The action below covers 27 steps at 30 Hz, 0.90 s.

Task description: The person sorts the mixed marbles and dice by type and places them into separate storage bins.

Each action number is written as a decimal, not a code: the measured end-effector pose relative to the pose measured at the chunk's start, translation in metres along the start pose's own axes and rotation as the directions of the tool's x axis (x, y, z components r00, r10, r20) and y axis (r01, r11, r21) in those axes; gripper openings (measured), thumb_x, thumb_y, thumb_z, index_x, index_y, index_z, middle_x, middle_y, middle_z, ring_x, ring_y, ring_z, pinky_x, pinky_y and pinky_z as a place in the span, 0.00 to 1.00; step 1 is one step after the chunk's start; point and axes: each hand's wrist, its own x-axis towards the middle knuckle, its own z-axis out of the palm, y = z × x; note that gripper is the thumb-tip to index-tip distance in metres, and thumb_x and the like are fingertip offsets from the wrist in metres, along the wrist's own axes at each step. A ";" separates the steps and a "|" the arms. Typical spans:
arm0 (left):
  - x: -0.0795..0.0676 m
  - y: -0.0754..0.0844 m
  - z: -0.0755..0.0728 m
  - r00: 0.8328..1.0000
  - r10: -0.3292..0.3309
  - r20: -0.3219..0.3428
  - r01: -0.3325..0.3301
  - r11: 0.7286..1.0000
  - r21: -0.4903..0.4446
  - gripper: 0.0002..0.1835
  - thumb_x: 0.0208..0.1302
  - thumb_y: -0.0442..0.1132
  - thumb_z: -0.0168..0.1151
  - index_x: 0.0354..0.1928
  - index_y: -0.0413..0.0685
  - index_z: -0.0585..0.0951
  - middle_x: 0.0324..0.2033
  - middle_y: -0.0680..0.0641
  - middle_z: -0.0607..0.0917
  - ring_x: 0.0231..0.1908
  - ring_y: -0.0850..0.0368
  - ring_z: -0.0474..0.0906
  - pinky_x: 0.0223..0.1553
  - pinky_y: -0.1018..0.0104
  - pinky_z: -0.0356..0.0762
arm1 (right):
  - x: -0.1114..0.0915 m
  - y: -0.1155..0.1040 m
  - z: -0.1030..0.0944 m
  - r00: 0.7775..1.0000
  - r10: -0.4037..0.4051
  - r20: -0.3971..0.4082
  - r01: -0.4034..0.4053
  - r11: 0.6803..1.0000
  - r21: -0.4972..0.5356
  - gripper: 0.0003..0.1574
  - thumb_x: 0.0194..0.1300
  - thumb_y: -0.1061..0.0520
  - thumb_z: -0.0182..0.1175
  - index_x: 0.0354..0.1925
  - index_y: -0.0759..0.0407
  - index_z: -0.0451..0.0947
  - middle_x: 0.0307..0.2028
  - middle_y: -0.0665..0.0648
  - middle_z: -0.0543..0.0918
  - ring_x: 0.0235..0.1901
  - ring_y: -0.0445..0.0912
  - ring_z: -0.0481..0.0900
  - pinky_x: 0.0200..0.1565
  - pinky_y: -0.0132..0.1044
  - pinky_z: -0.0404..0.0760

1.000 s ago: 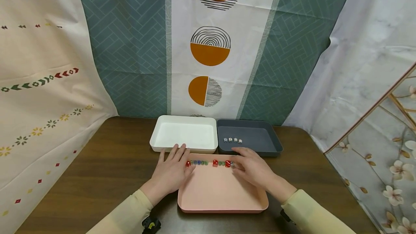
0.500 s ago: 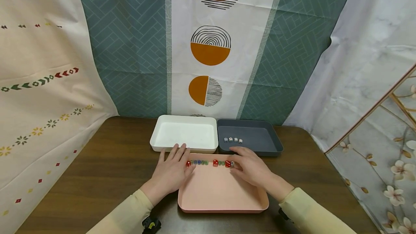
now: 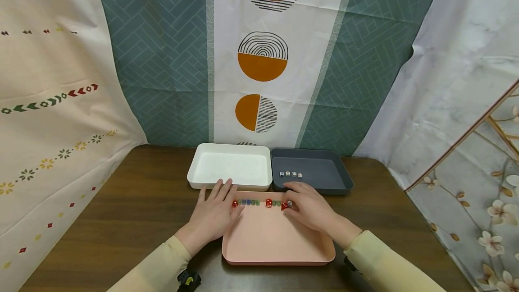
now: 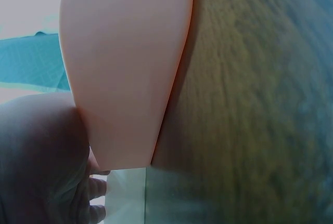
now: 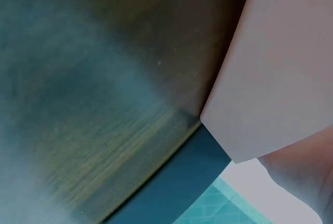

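In the head view a pink tray (image 3: 279, 242) holds a row of small pieces along its far side. Among them are a red die (image 3: 269, 203) and another red die (image 3: 235, 203) at the left end, with small green and blue translucent pieces (image 3: 248, 202) between. My right hand (image 3: 310, 206) pinches a red die (image 3: 284, 207) between thumb and fingers. A greyish die (image 3: 289, 203) sits beside its fingers. My left hand (image 3: 215, 213) lies with straight, spread fingers over the tray's left far corner. Both wrist views show mostly the tray's outer wall (image 4: 125, 68), hiding the dice.
Behind the pink tray stand a white tray (image 3: 231, 166) on the left and a dark grey tray (image 3: 320, 170) on the right. Several white dice (image 3: 288, 174) line up in the grey one. Everything stands on a brown wooden table (image 3: 134, 202), with cloth hangings behind.
My right hand has shifted slightly left, its fingers closing on the red die. That die has come a little nearer, out of the row. My left hand stays still.
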 end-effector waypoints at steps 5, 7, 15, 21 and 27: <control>0.000 0.000 0.001 1.000 0.001 -0.003 -0.001 1.000 -0.003 0.38 0.86 0.59 0.55 0.84 0.41 0.68 0.84 0.37 0.65 0.84 0.35 0.55 0.78 0.23 0.48 | 0.003 0.002 0.003 1.000 -0.017 -0.008 0.017 1.000 -0.011 0.12 0.67 0.51 0.81 0.41 0.45 0.86 0.70 0.60 0.81 0.74 0.60 0.75 0.76 0.58 0.69; 0.000 0.000 0.001 1.000 -0.001 -0.002 0.001 1.000 -0.004 0.38 0.86 0.59 0.55 0.84 0.41 0.68 0.84 0.38 0.65 0.84 0.35 0.55 0.78 0.23 0.48 | 0.003 0.002 0.003 1.000 -0.012 -0.006 0.011 1.000 -0.012 0.12 0.67 0.51 0.82 0.40 0.45 0.86 0.70 0.60 0.81 0.73 0.60 0.75 0.76 0.58 0.69; 0.000 0.000 0.001 1.000 0.001 -0.007 -0.001 1.000 -0.002 0.38 0.86 0.59 0.55 0.84 0.41 0.69 0.84 0.38 0.65 0.84 0.35 0.55 0.78 0.23 0.48 | 0.004 0.000 0.003 1.000 0.012 0.015 -0.012 1.000 -0.009 0.10 0.68 0.51 0.81 0.43 0.46 0.89 0.71 0.61 0.81 0.74 0.60 0.74 0.76 0.58 0.69; 0.000 0.000 0.000 1.000 0.000 -0.004 0.000 1.000 -0.002 0.38 0.86 0.59 0.55 0.84 0.41 0.68 0.84 0.38 0.64 0.84 0.35 0.55 0.78 0.23 0.49 | 0.002 0.000 0.002 1.000 0.021 0.018 -0.021 1.000 -0.010 0.10 0.68 0.52 0.81 0.44 0.46 0.89 0.71 0.61 0.81 0.74 0.60 0.74 0.76 0.59 0.70; 0.001 -0.001 0.001 1.000 -0.001 0.000 0.001 1.000 0.004 0.39 0.86 0.61 0.54 0.84 0.41 0.68 0.84 0.38 0.64 0.85 0.35 0.54 0.78 0.23 0.48 | 0.000 -0.001 0.001 0.999 0.036 0.023 -0.036 0.999 -0.001 0.10 0.69 0.52 0.80 0.44 0.45 0.89 0.72 0.60 0.80 0.74 0.59 0.74 0.76 0.60 0.69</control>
